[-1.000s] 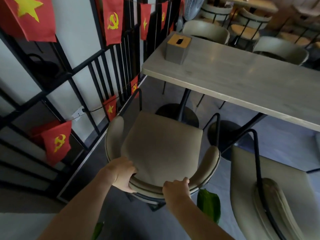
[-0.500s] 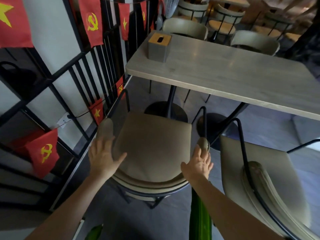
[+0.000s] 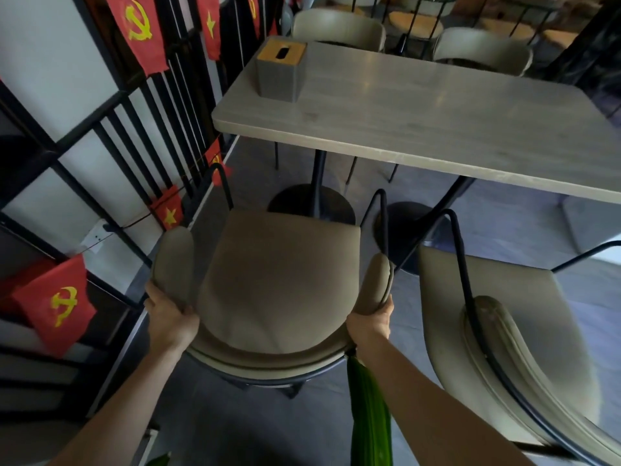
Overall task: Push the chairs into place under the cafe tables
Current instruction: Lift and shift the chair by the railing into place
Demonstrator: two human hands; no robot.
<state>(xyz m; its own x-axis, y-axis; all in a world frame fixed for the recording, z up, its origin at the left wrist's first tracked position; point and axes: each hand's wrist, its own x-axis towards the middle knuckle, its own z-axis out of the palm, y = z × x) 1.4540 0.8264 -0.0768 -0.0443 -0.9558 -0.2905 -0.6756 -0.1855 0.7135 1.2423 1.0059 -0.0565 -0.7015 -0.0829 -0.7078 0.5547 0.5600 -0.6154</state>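
Observation:
A beige padded chair with black metal arm loops stands just in front of me, its front edge short of the grey cafe table. My left hand grips the left side of its curved backrest. My right hand grips the right side of the backrest. A second beige chair stands to the right, also outside the table.
A black metal railing hung with red flags runs close along the left. A grey tissue box sits on the table's far left corner. Two black pedestal bases stand under the table. Beige chairs stand behind it. A green leaf hangs near my right arm.
My hands went from the back top of the chair, opened and spread apart, and now grip the two sides of the backrest. The view has moved closer to the table.

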